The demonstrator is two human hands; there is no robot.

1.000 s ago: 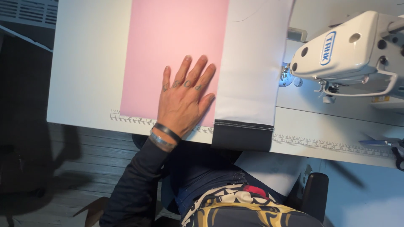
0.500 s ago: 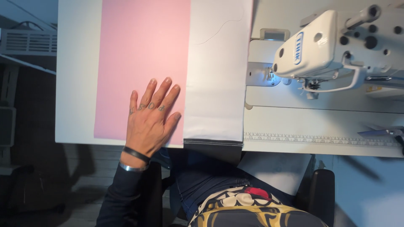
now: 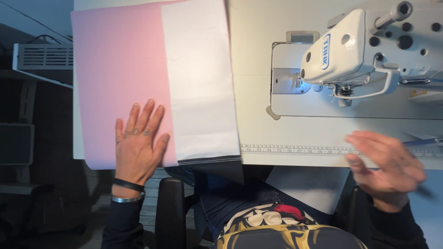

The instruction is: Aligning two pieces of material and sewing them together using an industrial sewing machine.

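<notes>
The white surface [image 3: 258, 92] filled most of what I could see, running out of sight at the top and at the right. On its right half stood a white sewing machine [image 3: 350, 50], its far end cut off by the edge, with a small light glowing near the needle. A printed measuring strip [image 3: 295, 150] ran along the near edge of the surface, partly hidden behind the right hand.

To the left lay a big pink fabric sheet [image 3: 115, 69], flat and smooth, reaching the surface's left edge and hanging slightly over the near one. Overlapping its right side was a white fabric panel [image 3: 198, 78], also flat, with a dark band along its near hem where it drooped over the edge.

The left hand [image 3: 138, 143] rested flat on the pink sheet near its lower corner, fingers spread wide and holding nothing, only pressing down; two bracelets circled the wrist. The right hand [image 3: 387, 168] hovered by the near edge below the machine, blurred, fingers loosely open and apparently empty. I could not tell whether it touched the surface.
</notes>
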